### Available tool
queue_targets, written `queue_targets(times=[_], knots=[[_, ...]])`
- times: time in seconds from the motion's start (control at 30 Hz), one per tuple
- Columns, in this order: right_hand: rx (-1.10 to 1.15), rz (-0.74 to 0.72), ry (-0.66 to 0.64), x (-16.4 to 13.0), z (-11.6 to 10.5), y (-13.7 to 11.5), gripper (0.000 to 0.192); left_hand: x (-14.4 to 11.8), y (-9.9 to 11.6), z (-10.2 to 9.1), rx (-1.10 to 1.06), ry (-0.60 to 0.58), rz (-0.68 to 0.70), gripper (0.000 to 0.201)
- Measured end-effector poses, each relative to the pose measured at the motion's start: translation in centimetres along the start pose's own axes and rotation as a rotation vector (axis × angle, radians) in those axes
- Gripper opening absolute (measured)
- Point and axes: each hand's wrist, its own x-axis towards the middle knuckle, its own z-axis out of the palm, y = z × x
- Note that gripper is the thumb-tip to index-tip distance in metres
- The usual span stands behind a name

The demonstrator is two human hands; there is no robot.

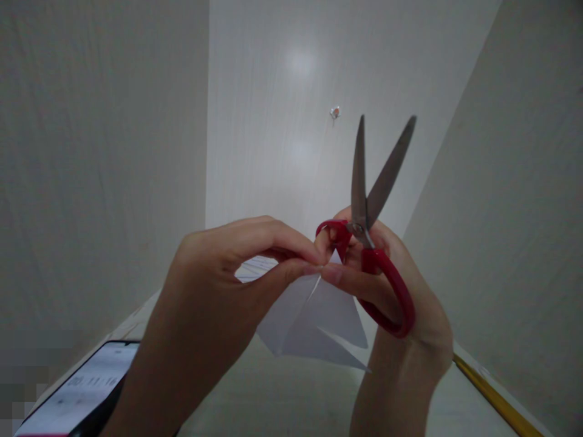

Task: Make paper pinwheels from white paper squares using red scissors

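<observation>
My left hand (228,267) pinches the top corner of a folded white paper (319,328) between thumb and fingers. My right hand (392,285) grips red-handled scissors (373,243), whose steel blades stand apart and point up. The fingers of both hands meet at the paper's top point. The paper hangs in folded flaps below both hands, above a white surface.
A phone (86,388) with a lit screen lies at the lower left. A yellow pencil-like stick (492,394) runs along the lower right edge. White walls enclose the space on the left, back and right. A small hook (335,112) sits on the back wall.
</observation>
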Motion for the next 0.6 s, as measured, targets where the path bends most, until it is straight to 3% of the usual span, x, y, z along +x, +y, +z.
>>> queue_targets(times=[0.6], knots=[[-0.062, 0.036, -0.002, -0.13, -0.2, -0.75, 0.036, 0.62, 0.69, -0.01, -0.145, -0.055, -0.091, 0.02]])
